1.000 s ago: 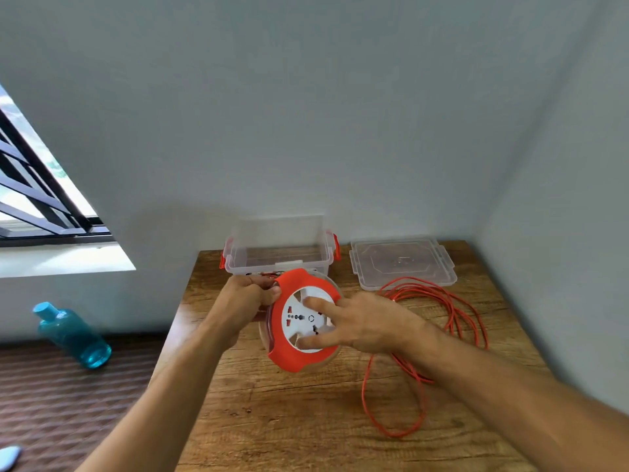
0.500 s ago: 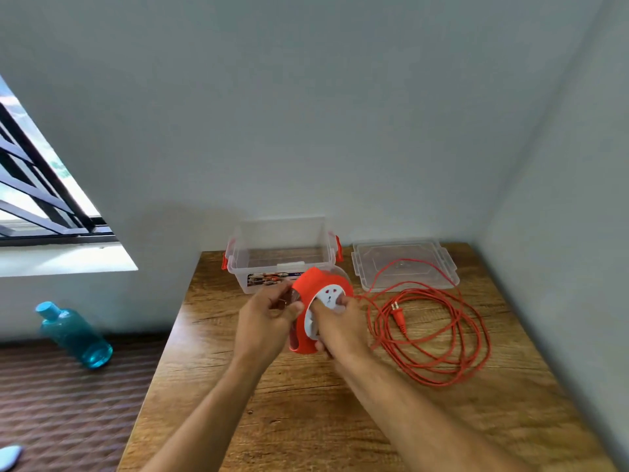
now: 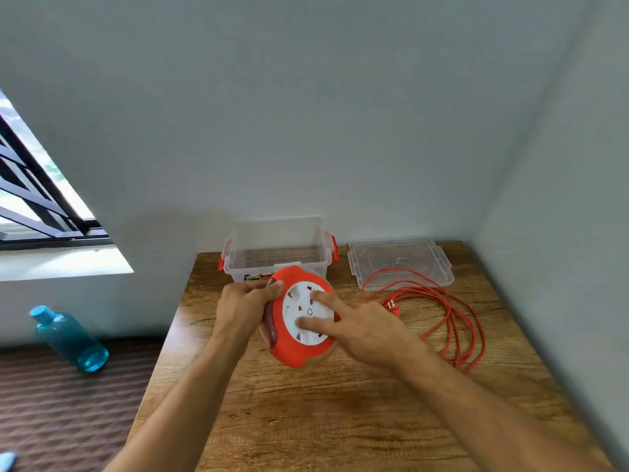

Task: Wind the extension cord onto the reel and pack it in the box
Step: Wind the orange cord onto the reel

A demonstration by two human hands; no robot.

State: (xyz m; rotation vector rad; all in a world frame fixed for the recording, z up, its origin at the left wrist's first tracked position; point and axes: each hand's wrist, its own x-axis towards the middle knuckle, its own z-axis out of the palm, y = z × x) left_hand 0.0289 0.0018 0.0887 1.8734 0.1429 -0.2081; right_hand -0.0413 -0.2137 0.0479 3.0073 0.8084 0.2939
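A wooden table (image 3: pixel 340 420) fills a corner between two pale grey walls, with a barred window (image 3: pixel 37 199) at the left and a ribbed brown floor below it.

The left hand (image 3: pixel 245 308) is closed on the upper left rim of the reel (image 3: pixel 299 321), fingers curled over the orange edge and thumb on top, holding it up off the table with its face tilted toward the camera. The right hand (image 3: pixel 367 332) is spread over the reel's white socket face — two fingertips (image 3: pixel 316 296) press flat on the white disc, the remaining fingers lying along the right edge; it grips nothing, only bears on the face. A few dark turns of cord show through the slot at the reel's left side.

Just behind the reel stands the clear box (image 3: pixel 279 253), open, with orange latches at both ends and a label on its near wall. Its lid (image 3: pixel 400 260) lies flat on the table to the right of it, apart from the box.

The orange extension cord (image 3: pixel 452 321) lies in loose loops on the table right of the hands — one strand crosses the near edge of the lid, and the plug (image 3: pixel 393 306) rests just beside the right hand's knuckles. Most of the cord is off the reel.

On the floor at left a blue bottle (image 3: pixel 68 338) stands tilted near the wall.
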